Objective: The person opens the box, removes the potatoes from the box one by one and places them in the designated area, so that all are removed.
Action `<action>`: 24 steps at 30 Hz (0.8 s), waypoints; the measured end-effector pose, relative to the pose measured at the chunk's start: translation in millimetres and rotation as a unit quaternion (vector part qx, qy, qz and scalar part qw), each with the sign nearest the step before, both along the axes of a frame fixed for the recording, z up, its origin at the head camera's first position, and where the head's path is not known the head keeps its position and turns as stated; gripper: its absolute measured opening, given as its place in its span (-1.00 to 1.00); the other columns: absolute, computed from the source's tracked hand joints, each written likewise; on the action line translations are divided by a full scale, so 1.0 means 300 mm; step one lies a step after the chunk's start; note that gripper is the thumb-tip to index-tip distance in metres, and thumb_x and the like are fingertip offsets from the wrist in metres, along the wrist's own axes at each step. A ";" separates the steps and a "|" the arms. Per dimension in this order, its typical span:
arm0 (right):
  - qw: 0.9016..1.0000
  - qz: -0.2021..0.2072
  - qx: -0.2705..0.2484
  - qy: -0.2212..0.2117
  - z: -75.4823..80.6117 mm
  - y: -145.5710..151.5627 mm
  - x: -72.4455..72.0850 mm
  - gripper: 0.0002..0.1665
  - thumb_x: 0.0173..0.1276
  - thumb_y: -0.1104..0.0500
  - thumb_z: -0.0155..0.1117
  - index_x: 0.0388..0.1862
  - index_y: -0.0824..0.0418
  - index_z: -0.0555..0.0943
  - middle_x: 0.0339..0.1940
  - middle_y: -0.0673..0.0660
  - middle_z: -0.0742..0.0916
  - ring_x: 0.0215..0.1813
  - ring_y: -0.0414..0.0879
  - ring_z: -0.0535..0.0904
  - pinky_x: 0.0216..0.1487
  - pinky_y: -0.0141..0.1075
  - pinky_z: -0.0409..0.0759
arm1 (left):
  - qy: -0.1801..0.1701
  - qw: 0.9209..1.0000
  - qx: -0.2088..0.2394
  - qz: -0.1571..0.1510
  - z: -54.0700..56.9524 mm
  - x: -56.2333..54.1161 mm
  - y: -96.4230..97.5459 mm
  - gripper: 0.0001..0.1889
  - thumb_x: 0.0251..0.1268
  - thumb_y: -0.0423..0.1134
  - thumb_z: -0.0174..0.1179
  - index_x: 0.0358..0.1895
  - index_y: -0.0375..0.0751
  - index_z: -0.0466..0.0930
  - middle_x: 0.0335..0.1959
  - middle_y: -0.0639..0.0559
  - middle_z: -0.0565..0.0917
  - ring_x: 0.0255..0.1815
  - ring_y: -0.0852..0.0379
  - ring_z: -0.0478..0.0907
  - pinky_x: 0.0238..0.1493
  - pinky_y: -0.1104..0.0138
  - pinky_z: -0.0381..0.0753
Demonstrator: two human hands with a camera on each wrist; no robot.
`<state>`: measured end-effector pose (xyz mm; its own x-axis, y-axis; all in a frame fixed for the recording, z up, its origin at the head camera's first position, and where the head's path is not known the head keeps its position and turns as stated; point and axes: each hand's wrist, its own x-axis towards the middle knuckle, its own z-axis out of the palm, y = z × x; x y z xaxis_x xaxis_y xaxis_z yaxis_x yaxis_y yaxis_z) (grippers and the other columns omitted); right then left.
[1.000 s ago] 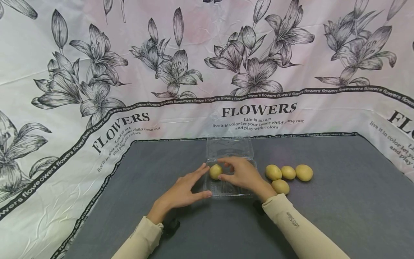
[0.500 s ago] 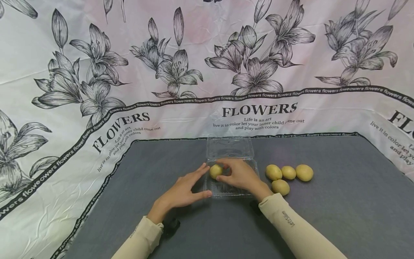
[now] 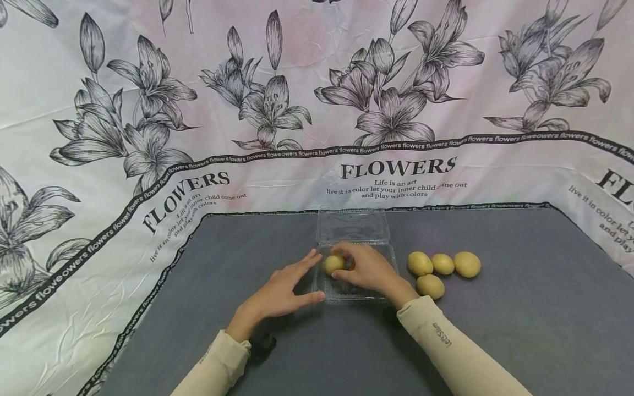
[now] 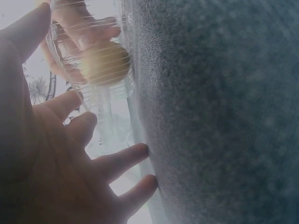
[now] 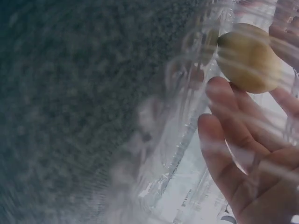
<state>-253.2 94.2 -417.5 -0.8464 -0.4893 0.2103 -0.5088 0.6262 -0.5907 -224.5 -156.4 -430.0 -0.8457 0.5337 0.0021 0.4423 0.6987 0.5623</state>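
Observation:
A clear plastic clamshell box (image 3: 354, 297) lies on the grey table with its lid (image 3: 353, 226) folded back. Inside its left half is a yellow potato (image 3: 333, 265), which my right hand (image 3: 367, 268) holds between thumb and fingers. Seen through the ribbed wall in the left wrist view, the potato (image 4: 106, 64) sits low, near the box's base. In the right wrist view my fingers lie around the potato (image 5: 250, 58). My left hand (image 3: 277, 292) is at the box's left side, thumb and fingers spread, fingertips right at the rim.
Several more potatoes (image 3: 443, 264) lie close together on the grey table (image 3: 515, 324), to the right of the box. Behind the table hangs a white cloth (image 3: 287, 181) printed with flowers and lettering.
The potato in the box has shifted slightly right and toward me. My right hand has moved a little left and closed in around it. My left hand stays put.

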 end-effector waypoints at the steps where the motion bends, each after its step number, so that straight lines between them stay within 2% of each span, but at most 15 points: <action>1: 1.000 -0.001 -0.002 -0.003 -0.001 0.001 -0.001 -0.45 0.28 0.06 0.53 0.23 0.09 0.61 0.07 0.17 0.78 -0.13 -0.02 0.75 -0.16 -0.16 0.68 | -0.001 1.000 0.001 0.000 0.000 0.000 0.000 -0.06 0.32 0.41 0.15 0.67 0.29 -0.06 0.70 0.32 -0.10 0.68 -0.10 0.07 0.48 -0.40 0.00; 7: 1.000 0.000 -0.007 -0.013 -0.006 0.006 -0.011 -0.51 0.26 0.08 0.54 0.12 0.11 0.60 0.04 0.21 0.78 -0.18 -0.06 0.73 -0.16 -0.17 0.67 | -0.002 1.000 0.003 -0.001 0.002 0.000 0.001 -0.05 0.32 0.40 0.16 0.67 0.25 -0.05 0.71 0.25 -0.08 0.68 -0.12 0.07 0.47 -0.41 -0.01; 15: 0.999 0.039 -0.017 -0.024 -0.019 0.017 -0.022 -0.38 0.29 0.06 0.52 0.29 0.19 0.59 0.14 0.18 0.75 -0.12 -0.07 0.73 -0.10 -0.21 0.68 | 0.001 1.000 -0.001 -0.003 0.001 -0.001 0.000 -0.05 0.32 0.41 0.15 0.67 0.26 -0.05 0.70 0.26 -0.08 0.67 -0.09 0.07 0.47 -0.40 0.02; 24: 0.998 0.052 -0.012 -0.039 -0.025 0.020 -0.024 -0.39 0.29 0.03 0.52 0.26 0.22 0.62 0.01 0.16 0.78 -0.17 -0.15 0.70 -0.16 -0.28 0.65 | 0.001 1.000 0.002 0.000 0.000 -0.002 -0.002 -0.05 0.30 0.44 0.14 0.66 0.27 -0.03 0.70 0.29 -0.08 0.68 -0.07 0.07 0.48 -0.39 0.01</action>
<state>-260.5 100.4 -425.0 -0.8058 -0.5705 0.1589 -0.5224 0.5582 -0.6446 -225.0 -157.0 -430.1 -0.8455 0.5339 0.0052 0.4435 0.6968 0.5637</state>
